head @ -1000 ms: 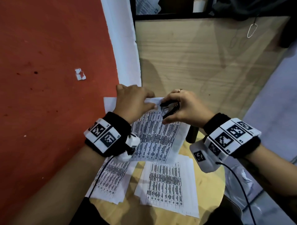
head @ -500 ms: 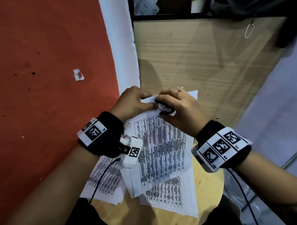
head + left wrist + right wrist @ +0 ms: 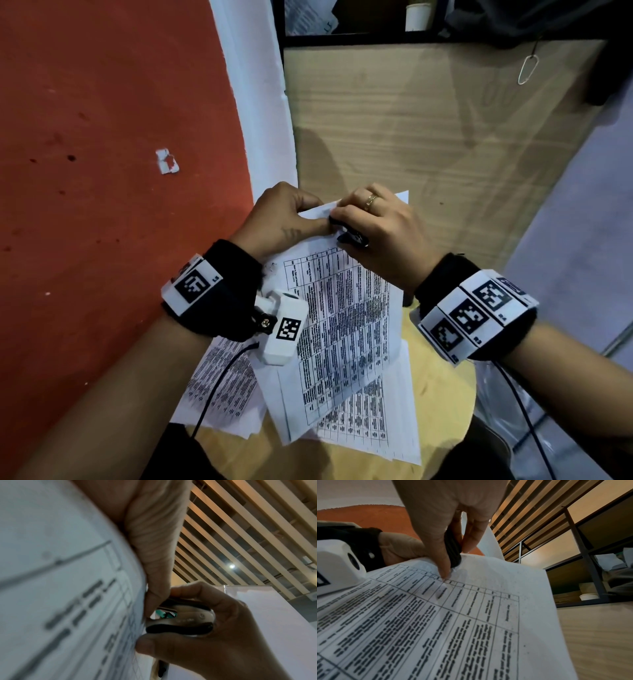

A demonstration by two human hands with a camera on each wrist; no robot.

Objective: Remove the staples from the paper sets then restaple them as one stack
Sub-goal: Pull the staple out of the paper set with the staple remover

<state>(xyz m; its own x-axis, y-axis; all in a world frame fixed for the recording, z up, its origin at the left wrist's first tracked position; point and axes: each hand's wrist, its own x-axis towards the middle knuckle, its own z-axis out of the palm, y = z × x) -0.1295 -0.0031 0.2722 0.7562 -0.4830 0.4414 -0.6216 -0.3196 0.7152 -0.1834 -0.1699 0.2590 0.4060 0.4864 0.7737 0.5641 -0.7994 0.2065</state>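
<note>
My left hand (image 3: 284, 219) pinches the top corner of the paper set (image 3: 346, 329), thumb on the printed face and curled fingers behind it, lifting that corner off the round wooden stool (image 3: 442, 404). Just to the right of it, touching the same corner, my right hand (image 3: 383, 233) squeezes the black and silver staple remover (image 3: 181, 620) between thumb and fingers, its nose against the paper's edge beside my left thumb. Whether its claws have a staple I cannot tell. Below my wrists, two more paper sets (image 3: 219, 387) lie flat on the stool, partly under the lifted set.
</note>
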